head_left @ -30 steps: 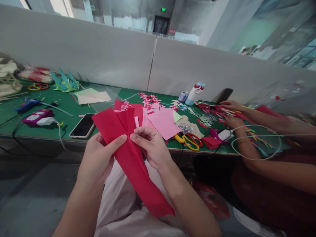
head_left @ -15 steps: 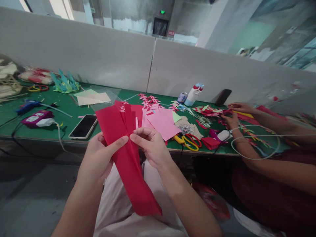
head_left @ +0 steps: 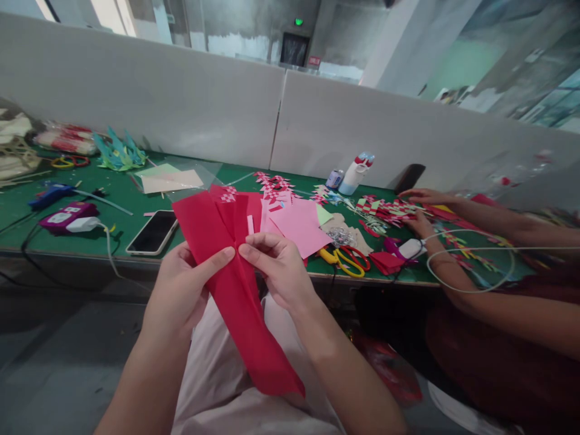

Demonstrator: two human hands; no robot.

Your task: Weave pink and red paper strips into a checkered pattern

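A long sheet of red paper (head_left: 240,326), gathered into folds at its middle, hangs over my lap. My left hand (head_left: 193,281) grips its left side, thumb laid on the front near the crease. From the right, my right hand (head_left: 276,266) pinches the same gathered spot between thumb and forefinger. The two thumb tips almost meet there. The fingers behind the paper are partly hidden. Just past the sheet on the table lie pink paper squares (head_left: 301,226) and a narrow pink strip (head_left: 251,225).
On the green table (head_left: 113,199) are a phone (head_left: 153,232), a purple power socket (head_left: 67,219), a blue glue gun (head_left: 51,196) and yellow-red scissors (head_left: 347,260). At right a co-worker's hands (head_left: 423,211) handle red-and-white woven paper pieces. A grey partition (head_left: 181,109) stands behind.
The red paper's upper part has opened a little and its lower end has swung slightly right. My hands hold nearly the same place. The co-worker's hands have shifted left.
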